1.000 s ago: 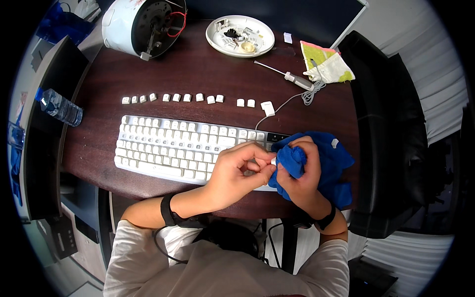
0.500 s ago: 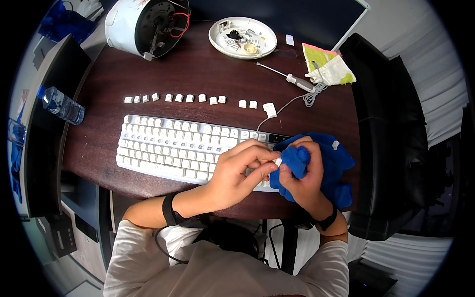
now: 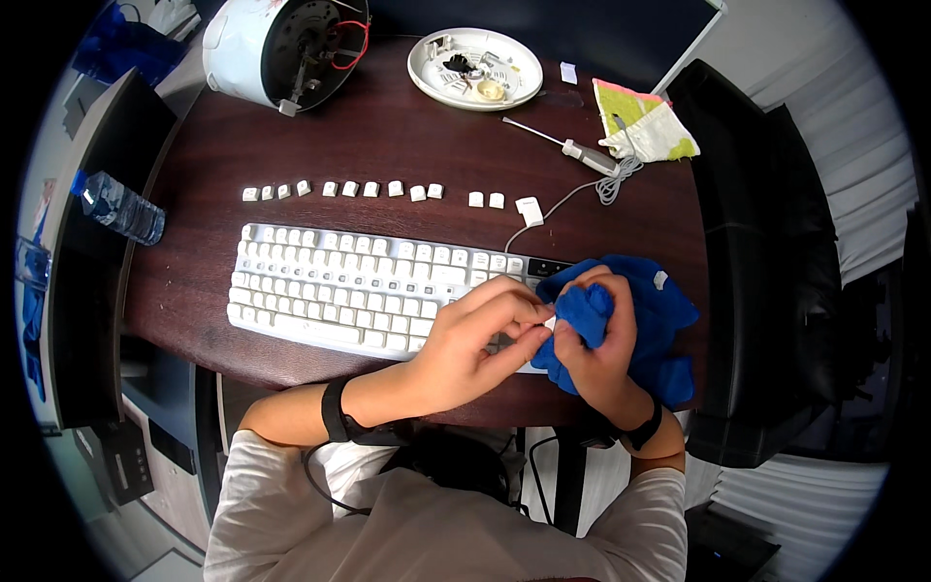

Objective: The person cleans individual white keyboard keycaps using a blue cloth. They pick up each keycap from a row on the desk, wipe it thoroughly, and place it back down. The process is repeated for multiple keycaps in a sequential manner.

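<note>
My left hand (image 3: 475, 335) is closed, thumb and fingertips pinching a small white keycap (image 3: 550, 322). Bunched blue cloth (image 3: 584, 312) is gripped in my right hand (image 3: 609, 354) and pressed against that keycap. The rest of the cloth (image 3: 664, 315) spreads over the table and the keyboard's right end. Beneath my hands lies a white keyboard (image 3: 330, 335), with a row of its keys bare of caps. Behind it, several loose white keycaps (image 3: 371, 189) stand in a line, with a larger keycap (image 3: 529, 211) at the right end.
A screwdriver (image 3: 587, 155) lies beside the coiled grey cable (image 3: 611, 187), near a yellow-and-white cloth (image 3: 652, 131). At the back are a white dish (image 3: 427, 85) of small parts and an opened white appliance (image 3: 238, 58) with red wire. A water bottle (image 3: 121, 207) is at the left edge.
Both hands have shifted very slightly to the right, still holding the keycap and the cloth together. The loose keycaps and keyboard stay in place.
</note>
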Available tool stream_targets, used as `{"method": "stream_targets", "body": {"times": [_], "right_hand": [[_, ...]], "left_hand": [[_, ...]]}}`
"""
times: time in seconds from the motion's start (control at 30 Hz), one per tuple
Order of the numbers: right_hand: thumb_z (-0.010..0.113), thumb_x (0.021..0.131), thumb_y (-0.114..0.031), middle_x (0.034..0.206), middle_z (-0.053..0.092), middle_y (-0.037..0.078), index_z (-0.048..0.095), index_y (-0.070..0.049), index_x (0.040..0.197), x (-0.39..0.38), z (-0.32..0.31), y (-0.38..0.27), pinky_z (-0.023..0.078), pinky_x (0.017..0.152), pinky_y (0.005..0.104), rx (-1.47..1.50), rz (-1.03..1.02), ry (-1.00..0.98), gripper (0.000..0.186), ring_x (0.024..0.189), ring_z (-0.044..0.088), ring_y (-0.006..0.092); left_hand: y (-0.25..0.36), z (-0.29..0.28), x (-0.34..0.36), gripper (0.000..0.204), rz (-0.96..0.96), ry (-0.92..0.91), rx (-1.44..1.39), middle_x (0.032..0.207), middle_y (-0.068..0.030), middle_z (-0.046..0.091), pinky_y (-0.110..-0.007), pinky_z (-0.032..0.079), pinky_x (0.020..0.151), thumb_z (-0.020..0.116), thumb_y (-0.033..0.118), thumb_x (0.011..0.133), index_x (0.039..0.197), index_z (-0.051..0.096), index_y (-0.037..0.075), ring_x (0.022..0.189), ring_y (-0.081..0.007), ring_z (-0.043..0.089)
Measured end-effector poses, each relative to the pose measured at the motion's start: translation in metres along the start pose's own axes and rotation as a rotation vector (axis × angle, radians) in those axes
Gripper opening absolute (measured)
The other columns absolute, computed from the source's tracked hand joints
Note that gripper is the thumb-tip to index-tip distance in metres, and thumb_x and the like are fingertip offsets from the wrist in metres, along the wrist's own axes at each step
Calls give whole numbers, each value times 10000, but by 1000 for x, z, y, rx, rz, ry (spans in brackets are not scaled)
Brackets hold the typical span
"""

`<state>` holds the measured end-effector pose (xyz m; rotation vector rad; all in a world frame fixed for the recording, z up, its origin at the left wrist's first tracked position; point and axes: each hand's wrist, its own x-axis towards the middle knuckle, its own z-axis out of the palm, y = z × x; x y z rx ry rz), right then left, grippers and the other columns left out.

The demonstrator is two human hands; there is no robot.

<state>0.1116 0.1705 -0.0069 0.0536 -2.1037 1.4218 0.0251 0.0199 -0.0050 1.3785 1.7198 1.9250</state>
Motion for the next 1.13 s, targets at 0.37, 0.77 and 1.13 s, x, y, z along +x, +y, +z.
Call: {"method": "stream_targets", "body": {"times": [0.37,0.77,1.13], "right_hand": [[643,689,22,901,498,100,442,-23,1014,2,-2,-2,434,705,274,13,10,-61,385,762,511,159],[712,683,-5,877,521,115,453,-31,963,1,3,3,446,651,270,-71,-144,-33,383,726,538,178],[725,676,1,914,524,121,440,-46,996,-3,2,8,456,642,278,-98,-169,-13,431,732,542,201]], "left_hand": [[3,-5,3,169,22,-3,84,921,-105,592,-239,501,620,676,-11,804,955,602,-26,743,-129,600],[-2,-4,0,158,-398,-38,-491,896,-71,587,-192,459,555,571,22,904,1052,550,-29,646,-69,552],[-2,2,-4,133,-424,-12,-465,944,-48,590,-205,487,677,589,48,904,1027,561,6,825,-65,566]]}}
